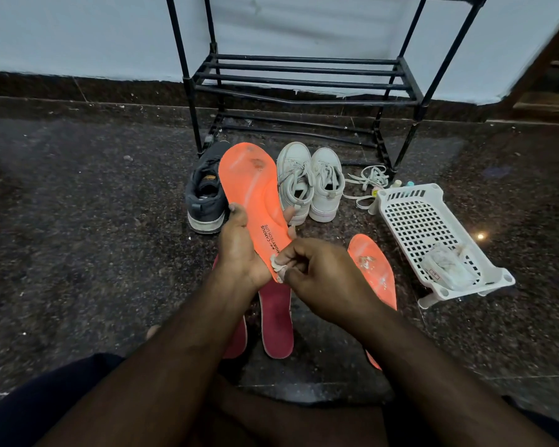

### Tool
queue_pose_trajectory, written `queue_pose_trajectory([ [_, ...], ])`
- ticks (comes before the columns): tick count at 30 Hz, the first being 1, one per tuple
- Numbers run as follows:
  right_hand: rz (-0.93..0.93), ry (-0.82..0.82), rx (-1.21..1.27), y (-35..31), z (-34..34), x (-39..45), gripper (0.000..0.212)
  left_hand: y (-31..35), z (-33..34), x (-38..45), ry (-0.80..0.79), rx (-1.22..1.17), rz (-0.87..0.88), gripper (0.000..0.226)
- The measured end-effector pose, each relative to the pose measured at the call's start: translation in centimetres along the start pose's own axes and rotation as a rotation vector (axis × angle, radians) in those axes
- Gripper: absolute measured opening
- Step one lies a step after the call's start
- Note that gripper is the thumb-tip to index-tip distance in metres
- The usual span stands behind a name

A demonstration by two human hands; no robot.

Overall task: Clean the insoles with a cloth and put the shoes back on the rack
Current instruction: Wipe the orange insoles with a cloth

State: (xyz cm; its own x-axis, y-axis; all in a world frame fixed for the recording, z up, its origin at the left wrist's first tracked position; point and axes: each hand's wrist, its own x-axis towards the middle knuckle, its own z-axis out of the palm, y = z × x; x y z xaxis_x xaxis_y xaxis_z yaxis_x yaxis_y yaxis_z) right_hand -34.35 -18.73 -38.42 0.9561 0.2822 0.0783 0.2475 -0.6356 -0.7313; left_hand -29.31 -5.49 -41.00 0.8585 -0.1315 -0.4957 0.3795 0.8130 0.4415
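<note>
My left hand (239,243) grips an orange insole (249,185) near its heel and holds it up, toe pointing away. My right hand (317,269) pinches a small white cloth (277,269) against the heel end of that insole. A second orange insole (373,269) lies on the floor to the right, partly under my right forearm. Two red insoles (276,321) lie on the floor beneath my hands. A dark shoe (205,195) and a pair of white sneakers (309,185) stand in front of the black shoe rack (300,82).
A white perforated plastic basket (433,233) lies on the floor at the right with a white packet inside. Loose white laces (368,182) and small bottles sit beside it. The floor is dark speckled stone; a pale wall stands behind the rack.
</note>
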Motion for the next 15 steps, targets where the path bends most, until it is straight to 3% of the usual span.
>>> queue_pose_trajectory([
  [4, -0.054, 0.101, 0.038, -0.2, 0.2, -0.2, 0.021, 0.1, 0.2, -0.1, -0.001, -0.009, -0.012, 0.075],
  [10, -0.123, 0.103, -0.057, 0.4, 1.3, -0.8, 0.017, 0.7, -0.3, 0.1, -0.015, -0.047, -0.005, 0.072],
  [15, -0.159, 0.182, 0.022, -0.2, 1.2, -0.8, 0.016, 0.5, -0.5, 0.6, 0.024, -0.038, 0.001, 0.073],
])
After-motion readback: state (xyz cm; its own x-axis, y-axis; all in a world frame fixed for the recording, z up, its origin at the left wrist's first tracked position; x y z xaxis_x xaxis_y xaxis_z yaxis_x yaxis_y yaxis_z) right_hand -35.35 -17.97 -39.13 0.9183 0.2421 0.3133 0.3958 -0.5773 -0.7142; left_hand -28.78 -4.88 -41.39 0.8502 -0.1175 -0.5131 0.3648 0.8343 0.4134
